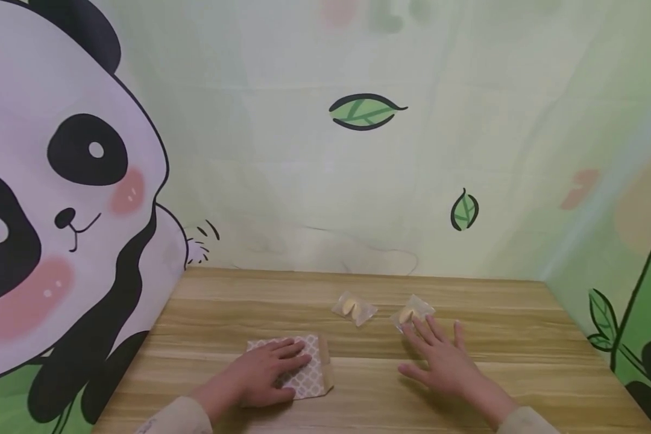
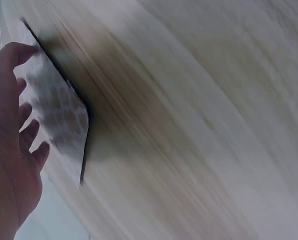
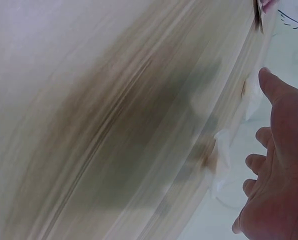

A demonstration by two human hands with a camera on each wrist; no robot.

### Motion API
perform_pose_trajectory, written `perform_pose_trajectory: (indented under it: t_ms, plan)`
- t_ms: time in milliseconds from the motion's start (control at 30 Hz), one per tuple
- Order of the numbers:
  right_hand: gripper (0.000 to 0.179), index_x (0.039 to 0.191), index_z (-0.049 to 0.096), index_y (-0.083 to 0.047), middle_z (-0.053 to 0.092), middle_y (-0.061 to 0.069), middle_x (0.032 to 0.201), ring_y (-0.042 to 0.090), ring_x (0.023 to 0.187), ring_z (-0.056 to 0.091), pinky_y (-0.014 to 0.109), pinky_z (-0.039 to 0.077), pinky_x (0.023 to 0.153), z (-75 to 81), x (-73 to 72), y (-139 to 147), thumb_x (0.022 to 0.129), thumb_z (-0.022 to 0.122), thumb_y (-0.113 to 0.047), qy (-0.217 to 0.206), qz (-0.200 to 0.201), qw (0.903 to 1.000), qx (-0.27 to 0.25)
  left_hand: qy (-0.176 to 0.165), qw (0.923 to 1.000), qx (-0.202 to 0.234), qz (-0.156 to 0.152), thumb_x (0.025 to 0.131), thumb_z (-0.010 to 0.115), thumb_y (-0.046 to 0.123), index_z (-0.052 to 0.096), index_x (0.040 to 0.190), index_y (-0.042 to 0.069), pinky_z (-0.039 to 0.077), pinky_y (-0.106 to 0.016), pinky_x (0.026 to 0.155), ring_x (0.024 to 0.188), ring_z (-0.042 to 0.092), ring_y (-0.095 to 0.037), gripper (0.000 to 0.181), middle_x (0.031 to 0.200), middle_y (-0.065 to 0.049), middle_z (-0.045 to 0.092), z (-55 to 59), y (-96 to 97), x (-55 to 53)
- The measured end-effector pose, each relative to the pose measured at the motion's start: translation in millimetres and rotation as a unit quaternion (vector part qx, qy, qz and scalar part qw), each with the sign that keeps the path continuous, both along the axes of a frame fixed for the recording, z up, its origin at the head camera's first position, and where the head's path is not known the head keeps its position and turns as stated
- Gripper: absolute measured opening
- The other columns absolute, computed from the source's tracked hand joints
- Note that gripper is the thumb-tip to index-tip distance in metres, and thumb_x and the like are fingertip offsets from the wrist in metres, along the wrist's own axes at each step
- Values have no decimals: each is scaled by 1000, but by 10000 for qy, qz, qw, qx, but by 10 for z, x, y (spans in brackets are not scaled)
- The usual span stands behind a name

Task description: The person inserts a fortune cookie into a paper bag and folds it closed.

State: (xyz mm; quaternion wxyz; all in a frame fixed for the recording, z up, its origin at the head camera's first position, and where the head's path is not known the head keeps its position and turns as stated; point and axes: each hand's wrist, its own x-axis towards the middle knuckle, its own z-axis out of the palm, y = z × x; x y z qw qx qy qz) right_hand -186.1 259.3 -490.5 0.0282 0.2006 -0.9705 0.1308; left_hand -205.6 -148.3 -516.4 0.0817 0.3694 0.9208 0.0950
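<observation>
**Left hand on patterned packet, right hand spread beside a wrapped cookie**

A pale green backdrop rises behind everything, printed with a big panda on the left. Below it stands the wood-grain desk, its grain running left to right.

The left hand lies palm down over the packet, fingers extended and slightly parted, thumb out near the close edge. The right hand has all its fingers fanned apart, pinching nothing; its fingertips overlap the cookie's wrapper in the head view, though whether they touch it cannot be told.

The flat packet rests on the desk, left of centre. Its long axis seems to run left to right, and its plain brown edge faces right.

Farther back, the wrapped cookie sits beside a second cookie, a little apart. The second's clear wrapper slants from upper left to lower right; the first's slants the opposite way. Both folds open toward the person.
</observation>
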Motion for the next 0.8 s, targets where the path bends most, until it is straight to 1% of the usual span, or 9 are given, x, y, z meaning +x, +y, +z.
perform_pose_trajectory:
  t_ms: [67,133,200,300,367,467,567,700,800]
  plan:
    - [80,163,46,-14,35,19,170,50,157,25,86,0,116,4,-3,-17,98,72,-54,-19,54,10000,-45,195,9997,110,61,100,63,57,49,162,20,37,-57,123,154,40,-36,74,169,-9,42,-10,36,19]
    - [80,162,46,-13,35,19,169,50,157,25,86,-1,116,-1,-10,-33,98,72,-53,-9,115,9999,-105,273,9990,229,274,99,62,63,46,163,14,36,-59,123,154,40,-39,82,168,-14,42,-20,90,45]
    - [80,163,45,-13,34,22,169,51,157,23,86,-3,116,-18,-20,-49,98,72,-52,14,196,9997,-174,173,9973,395,598,97,62,67,44,163,8,34,-63,123,154,38,-42,90,168,-20,40,-22,153,77]
    - [80,163,45,-11,34,22,169,50,158,22,85,-4,116,-13,-32,-90,99,71,-51,-50,236,9995,-213,-102,9924,539,1102,95,63,70,41,163,3,30,-66,124,156,35,-43,98,168,-23,38,-29,233,113]
    - [80,163,45,-11,33,22,170,49,159,21,84,-4,117,-5,-46,-117,100,70,-52,-147,243,9995,-167,-179,9905,603,1221,95,65,68,42,162,2,29,-66,124,156,34,-43,97,168,-23,37,-37,260,125]
    - [80,163,45,-10,32,19,171,47,160,20,83,-3,118,34,-52,-159,100,70,-53,-305,209,9993,-76,-130,9922,549,1110,95,64,69,42,162,3,29,-64,125,157,33,-39,96,169,-20,37,-71,272,118]
    - [81,163,44,-11,31,18,172,47,160,19,82,-4,119,53,-50,-190,100,69,-54,-388,219,9990,-48,-5,9953,535,809,96,63,69,43,163,5,30,-62,125,157,34,-37,94,169,-18,38,-118,269,95]
    - [80,163,45,-11,32,17,172,47,160,21,82,-3,119,42,-54,-238,100,68,-55,-328,266,9991,10,49,9975,496,500,96,63,68,43,163,7,31,-60,125,157,35,-36,93,170,-16,39,-142,266,67]
    - [80,162,46,-11,33,17,171,47,159,22,82,0,120,23,-66,-277,100,68,-56,-215,296,9992,130,86,9983,426,390,96,62,70,43,164,9,31,-59,126,157,35,-34,93,170,-14,39,-143,263,59]
